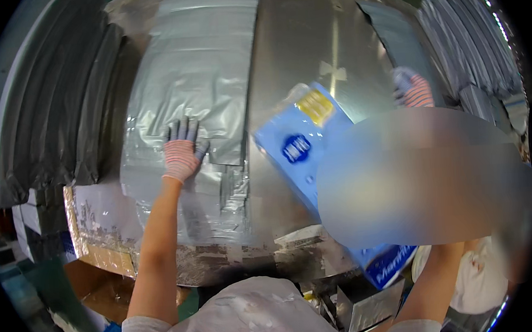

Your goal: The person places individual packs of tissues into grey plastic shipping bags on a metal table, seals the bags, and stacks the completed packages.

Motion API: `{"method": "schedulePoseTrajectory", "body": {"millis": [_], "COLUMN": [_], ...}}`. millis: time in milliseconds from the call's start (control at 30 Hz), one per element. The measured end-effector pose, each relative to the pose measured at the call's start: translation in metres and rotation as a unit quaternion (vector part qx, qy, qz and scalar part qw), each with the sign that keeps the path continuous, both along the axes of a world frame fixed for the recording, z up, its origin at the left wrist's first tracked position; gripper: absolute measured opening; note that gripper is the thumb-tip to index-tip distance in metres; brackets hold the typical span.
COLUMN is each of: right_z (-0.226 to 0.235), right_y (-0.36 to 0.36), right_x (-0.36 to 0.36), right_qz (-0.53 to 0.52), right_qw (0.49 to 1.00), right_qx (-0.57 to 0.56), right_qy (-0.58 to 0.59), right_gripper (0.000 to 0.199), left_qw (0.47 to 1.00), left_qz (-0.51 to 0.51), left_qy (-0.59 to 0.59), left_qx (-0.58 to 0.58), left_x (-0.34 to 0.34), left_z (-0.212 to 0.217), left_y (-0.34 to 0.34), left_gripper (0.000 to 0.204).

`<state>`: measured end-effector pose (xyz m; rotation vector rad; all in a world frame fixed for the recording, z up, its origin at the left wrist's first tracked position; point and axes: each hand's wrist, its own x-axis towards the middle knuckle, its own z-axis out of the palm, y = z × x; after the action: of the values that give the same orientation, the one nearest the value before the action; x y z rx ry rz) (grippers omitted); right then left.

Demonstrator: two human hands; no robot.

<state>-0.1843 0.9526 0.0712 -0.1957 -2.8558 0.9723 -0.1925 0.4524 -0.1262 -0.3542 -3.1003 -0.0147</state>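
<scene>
In the head view we look down on a shiny metal tabletop (pixel 307 48) whose edges bend with the lens. Our left hand (pixel 181 151), in a striped knit glove, lies flat with its fingers spread on a stack of grey plastic bags (pixel 197 91); the stack covers the left half of the tabletop, and the hand presses on it near its lower part, pinching nothing.

Our right hand (pixel 412 89), gloved the same way, is farther out on the right. Most of that arm is covered by a blurred patch, so we cannot tell whether the fingers are spread or closed around anything (only the glove's top shows).

Between the two hands lies a blue packet (pixel 304 148) wrapped in clear film, with a yellow patch near its upper end. It sits tilted on the bare metal just right of the grey stack, and its lower right part disappears under the blurred patch, showing again near the front edge of the tabletop.

To the far left hang dark grey bags (pixel 62 117) in overlapping rows, and more grey bags (pixel 472 44) are fanned out on the right beyond our right hand. Below the front edge of the tabletop we see a brown cardboard box (pixel 97 286).
</scene>
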Motion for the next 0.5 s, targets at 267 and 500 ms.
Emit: {"method": "schedulePoseTrajectory", "body": {"millis": [267,500], "right_z": [-0.187,-0.181], "right_y": [0.161,0.074], "right_x": [0.21,0.214], "right_qz": [-0.082,-0.187], "right_qw": [0.87,0.898], "right_qx": [0.314,-0.15], "right_qy": [-0.372,-0.37], "right_gripper": [0.063,0.037], "left_qw": [0.962,0.683], "left_qz": [-0.006,0.024], "left_qy": [0.036,-0.364], "left_qx": [0.271,0.633], "left_x": [0.044,0.22], "left_z": [0.011,-0.037], "left_y": [0.055,0.175], "left_gripper": [0.054,0.04]}}
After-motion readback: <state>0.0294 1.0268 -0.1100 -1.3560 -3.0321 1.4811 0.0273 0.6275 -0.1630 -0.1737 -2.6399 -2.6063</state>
